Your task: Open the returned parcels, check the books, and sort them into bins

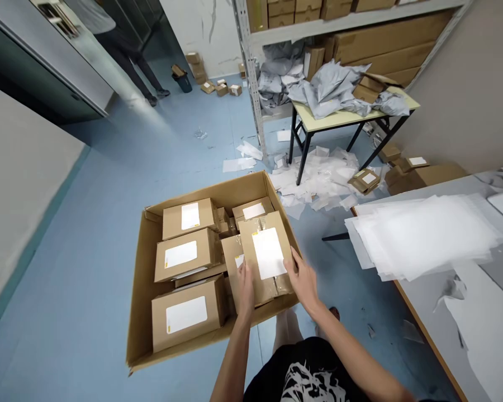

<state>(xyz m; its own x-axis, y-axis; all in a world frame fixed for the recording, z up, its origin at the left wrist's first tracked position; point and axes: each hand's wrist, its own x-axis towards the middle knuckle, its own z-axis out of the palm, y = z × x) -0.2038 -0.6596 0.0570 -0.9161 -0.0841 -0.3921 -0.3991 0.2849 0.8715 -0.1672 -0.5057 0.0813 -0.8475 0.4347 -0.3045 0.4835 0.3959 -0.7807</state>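
A small cardboard box [246,223] with a large white label on top is gripped between my two hands, over the right side of a big open carton [139,301]. My left hand [246,287] presses against its left side, and my right hand [304,279] holds its right side with the thumb on the label. Under and beside it lies another labelled box [230,251], partly hidden. Three labelled boxes form a column along the carton's left side, the nearest box [188,335] among them. One more labelled box [251,209] sits in the far right corner.
To the right is a table [427,301] with a stack of white sheets [423,234]. A folding table [331,121] bearing grey plastic bags stands ahead, paper scraps [318,173] strewn beneath. Behind it rises a metal shelf [251,84]. A person [126,56] stands at far left.
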